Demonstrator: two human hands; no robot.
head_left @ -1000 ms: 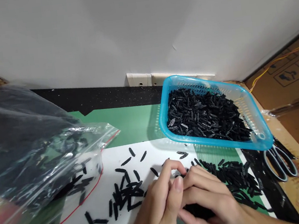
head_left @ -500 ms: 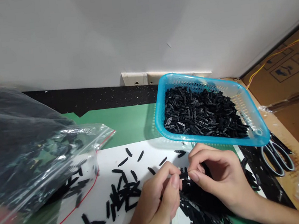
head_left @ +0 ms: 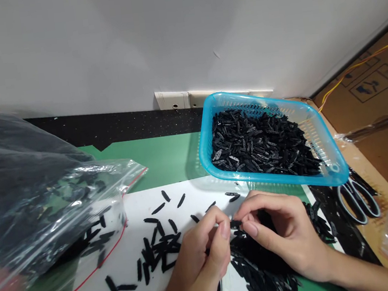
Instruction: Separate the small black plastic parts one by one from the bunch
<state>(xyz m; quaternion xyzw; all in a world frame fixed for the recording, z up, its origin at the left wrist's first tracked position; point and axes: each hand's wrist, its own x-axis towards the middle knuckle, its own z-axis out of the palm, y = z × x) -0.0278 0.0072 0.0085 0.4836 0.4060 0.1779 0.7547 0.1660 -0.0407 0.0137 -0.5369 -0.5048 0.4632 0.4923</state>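
Pinching one black clip (head_left: 235, 224) between both hands' grips; blue basket (head_left: 323, 135) brims with clips.

Cardboard box (head_left: 373, 83): black handling symbols are printed in a framed panel; no words can be read.
Elsewhere: no text is seen.

I see matt black plastic clips (head_left: 262, 274), a glossy blue plastic basket (head_left: 324, 146), a crinkled clear bag (head_left: 37, 193), smooth white paper (head_left: 129, 248)

A plain white wall (head_left: 180, 29) faces me; below it, my black worktop (head_left: 124, 125) carries a green mat (head_left: 167, 156).
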